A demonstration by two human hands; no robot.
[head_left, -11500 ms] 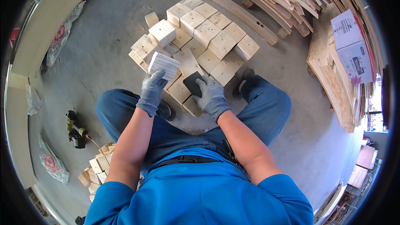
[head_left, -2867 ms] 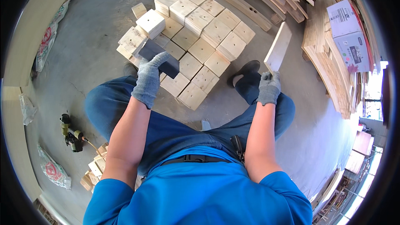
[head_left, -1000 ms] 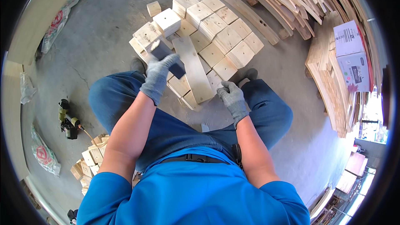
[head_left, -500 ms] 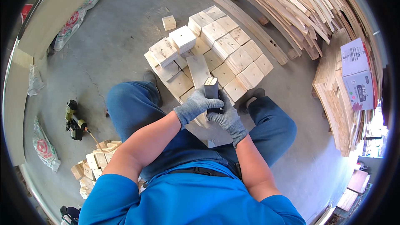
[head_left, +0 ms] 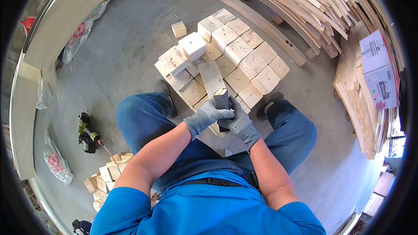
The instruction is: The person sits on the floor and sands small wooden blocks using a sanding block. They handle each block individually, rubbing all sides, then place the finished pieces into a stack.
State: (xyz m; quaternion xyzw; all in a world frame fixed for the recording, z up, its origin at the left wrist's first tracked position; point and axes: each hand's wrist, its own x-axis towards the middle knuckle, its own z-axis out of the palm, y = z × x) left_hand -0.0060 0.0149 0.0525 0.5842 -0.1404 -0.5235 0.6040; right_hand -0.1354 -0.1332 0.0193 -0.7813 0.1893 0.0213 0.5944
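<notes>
Both gloved hands meet in front of me over a dark block with a pale wooden top (head_left: 221,100). My left hand (head_left: 204,117) wraps it from the left and my right hand (head_left: 240,124) grips it from the right. The block rests on the near end of a flat wooden slat (head_left: 210,77) that lies across a grid of square wooden blocks (head_left: 244,56) on the concrete floor. Two more blocks (head_left: 183,54) are stacked on the grid's left side. I squat with my knees on either side.
One loose wooden block (head_left: 179,29) lies left of the grid. A nail gun (head_left: 87,132) and a small heap of blocks (head_left: 106,176) sit at my left. Long boards (head_left: 305,4) pile up behind, with a cardboard box (head_left: 378,67) on stacked wood at right. Sacks (head_left: 80,30) lie at left.
Over the earlier frames my right hand brought a slat from the right and laid it across the grid. My left hand carried the dark block down, and both hands now hold it.
</notes>
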